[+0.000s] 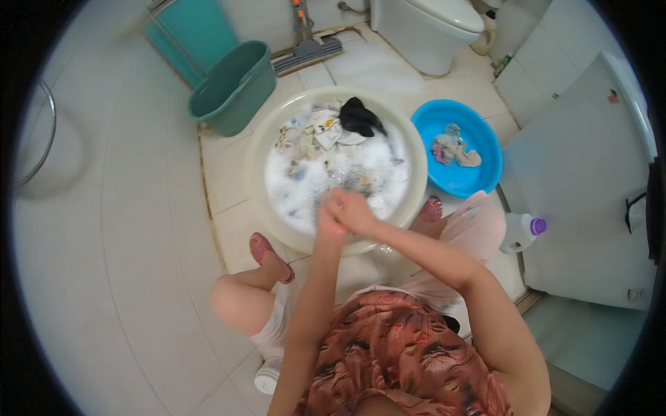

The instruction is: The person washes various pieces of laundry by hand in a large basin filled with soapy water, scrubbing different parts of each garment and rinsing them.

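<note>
Over the near side of a large cream basin (251,171), my left hand (327,217) and my right hand (354,209) are pressed together with bent fingers. Motion blur and the overlapping fingers hide whether there is anything between them. White suds (291,200) fill much of the basin around and beyond the hands. Soaked light garments with coloured prints (327,127) lie in a heap at the basin's far side. On top of that heap, to the right, rests a black cloth item (360,117).
Right of the large basin, a blue basin (442,179) holds several small crumpled cloths (451,146). A green bucket (229,106), a flat mop (308,52) and a toilet (416,39) stand beyond. A purple-capped jug (519,232) is near my right knee; a white-lidded container (267,377) is at lower left.
</note>
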`<state>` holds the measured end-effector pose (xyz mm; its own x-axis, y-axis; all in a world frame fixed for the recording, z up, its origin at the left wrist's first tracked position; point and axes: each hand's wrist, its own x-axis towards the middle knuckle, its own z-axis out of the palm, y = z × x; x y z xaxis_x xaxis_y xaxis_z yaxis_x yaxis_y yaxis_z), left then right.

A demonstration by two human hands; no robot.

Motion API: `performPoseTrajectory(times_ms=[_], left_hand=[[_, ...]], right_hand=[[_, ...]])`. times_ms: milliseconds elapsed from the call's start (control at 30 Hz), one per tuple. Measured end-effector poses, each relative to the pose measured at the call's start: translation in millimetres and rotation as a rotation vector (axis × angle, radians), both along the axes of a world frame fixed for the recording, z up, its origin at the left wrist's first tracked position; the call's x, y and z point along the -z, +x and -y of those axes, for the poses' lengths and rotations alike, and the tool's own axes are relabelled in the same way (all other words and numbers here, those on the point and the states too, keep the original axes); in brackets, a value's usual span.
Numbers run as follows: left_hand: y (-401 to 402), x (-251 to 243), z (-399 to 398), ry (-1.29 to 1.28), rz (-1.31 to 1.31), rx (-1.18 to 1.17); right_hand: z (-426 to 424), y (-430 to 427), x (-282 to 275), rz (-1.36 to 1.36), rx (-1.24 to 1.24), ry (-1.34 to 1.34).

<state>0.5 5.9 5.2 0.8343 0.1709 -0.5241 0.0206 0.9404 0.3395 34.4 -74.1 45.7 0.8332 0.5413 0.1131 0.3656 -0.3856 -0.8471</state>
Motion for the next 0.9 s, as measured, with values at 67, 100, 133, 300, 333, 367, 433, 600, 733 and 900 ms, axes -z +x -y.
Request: performPoseTrajectory(times_ms=[67,100,133,300,333,367,433,600,733,900], left_hand=[[-5.8,15.8,-9.7,0.197,0.135,0.068],[-5.7,-4.2,-2.0,0.152,0.185,0.076],[-8.7,-30.1,0.4,0.117,0.234,0.075],[-0.3,-23.3,4.8,-0.179,0.159,0.020],[-1.9,-33.8,6.1,-0.106,0.052,0.022],[-3.8,-34.2,6.5,-0.108,0.048,0.026],[-6.5,-37.5,3.2,-0.039,-0.038,-0.011],[-0.7,-31.0,-13.5,0.067,-0.222,-0.093],[-1.7,16.8,-27.7,-0.019,-0.263,-0.168],[1.0,-5.2,0.0,-0.167,0.035,0.077]], right_hand=[[-7.1,-27.9,-41.3,0.037,-0.035,-0.101],[-0.8,-29.8,-44.9,0.032,-0.005,-0.120],[0.5,-32.0,-49.7,0.042,-0.015,-0.064],[-6.8,-8.1,-26.2,0.354,0.178,-0.219],[-7.9,-1.4,-24.3,0.350,0.182,-0.222],[-8.8,5.7,-22.2,0.229,0.176,-0.240],[-6.5,25.7,-14.5,0.113,0.176,-0.253],[8.3,36.0,31.6,-0.002,0.021,-0.511],[7.4,47.8,23.6,-0.107,-0.122,-0.755],[-1.0,13.7,-1.0,-0.119,-0.015,-0.386]])
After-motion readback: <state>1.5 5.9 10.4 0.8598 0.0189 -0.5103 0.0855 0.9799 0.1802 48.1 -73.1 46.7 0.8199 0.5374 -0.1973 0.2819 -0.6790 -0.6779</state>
